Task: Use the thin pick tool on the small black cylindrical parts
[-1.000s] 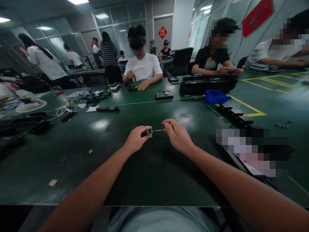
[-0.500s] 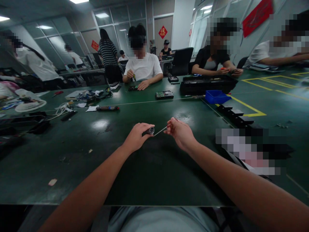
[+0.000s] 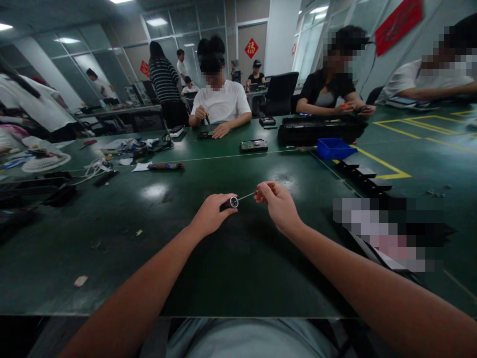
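Note:
My left hand (image 3: pixel 211 215) is closed around a small dark cylinder with a silver rim (image 3: pixel 231 202), held just above the green table (image 3: pixel 223 268). My right hand (image 3: pixel 278 205) pinches the red handle end of a thin metal rod (image 3: pixel 246 196). The rod's tip points into the cylinder's open end. The two hands are a few centimetres apart at the table's middle.
A blue bin (image 3: pixel 334 148), a long black tray (image 3: pixel 320 130) and a row of black blocks (image 3: pixel 363 175) lie at the right. A circuit board (image 3: pixel 253 145) and a screwdriver (image 3: pixel 166 167) lie further out. Cables and clutter (image 3: pixel 93 171) sit at the left. Several other people sit across the table.
My right hand has lifted and tilted the rod, from level to slanting up to the right. The left hand with the cylinder has barely moved. People at the back left have shifted.

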### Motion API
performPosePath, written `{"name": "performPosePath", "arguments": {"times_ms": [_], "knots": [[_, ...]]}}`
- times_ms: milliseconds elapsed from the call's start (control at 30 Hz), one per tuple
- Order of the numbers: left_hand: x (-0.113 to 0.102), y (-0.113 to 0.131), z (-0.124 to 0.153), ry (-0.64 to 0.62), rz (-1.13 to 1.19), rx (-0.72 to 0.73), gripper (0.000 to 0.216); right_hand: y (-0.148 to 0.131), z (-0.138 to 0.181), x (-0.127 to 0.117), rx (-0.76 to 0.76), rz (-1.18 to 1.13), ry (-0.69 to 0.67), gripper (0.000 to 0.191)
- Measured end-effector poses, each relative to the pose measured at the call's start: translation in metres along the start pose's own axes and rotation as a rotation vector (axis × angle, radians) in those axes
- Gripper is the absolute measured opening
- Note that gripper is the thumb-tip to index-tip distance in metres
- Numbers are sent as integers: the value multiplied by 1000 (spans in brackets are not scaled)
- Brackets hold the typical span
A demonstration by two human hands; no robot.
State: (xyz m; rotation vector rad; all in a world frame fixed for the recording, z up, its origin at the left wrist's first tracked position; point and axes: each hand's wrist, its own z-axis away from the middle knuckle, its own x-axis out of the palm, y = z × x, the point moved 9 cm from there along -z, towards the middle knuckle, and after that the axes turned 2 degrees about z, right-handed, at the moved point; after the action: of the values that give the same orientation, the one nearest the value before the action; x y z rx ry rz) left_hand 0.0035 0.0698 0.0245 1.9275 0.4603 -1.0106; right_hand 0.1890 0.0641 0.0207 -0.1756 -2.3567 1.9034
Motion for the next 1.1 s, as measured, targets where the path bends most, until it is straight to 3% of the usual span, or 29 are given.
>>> {"name": "performPosePath", "arguments": {"times_ms": [300,600,733,933,1100], "knots": [[-2,-2,1,20,23,0,40,-10,3,-1,-42,83,-4,26],[-1,-3,2,21,9,-3,40,-33,8,-7,-114,634,40,52],[-2,-6,1,27,3,-1,39,-31,9,1,-135,633,-41,44],[-4,-9,1,31,-26,0,37,-34,12,14,-235,495,-182,15],[-8,-12,1,61,-25,-21,38,-28,14,22,-243,469,-277,18]]}}
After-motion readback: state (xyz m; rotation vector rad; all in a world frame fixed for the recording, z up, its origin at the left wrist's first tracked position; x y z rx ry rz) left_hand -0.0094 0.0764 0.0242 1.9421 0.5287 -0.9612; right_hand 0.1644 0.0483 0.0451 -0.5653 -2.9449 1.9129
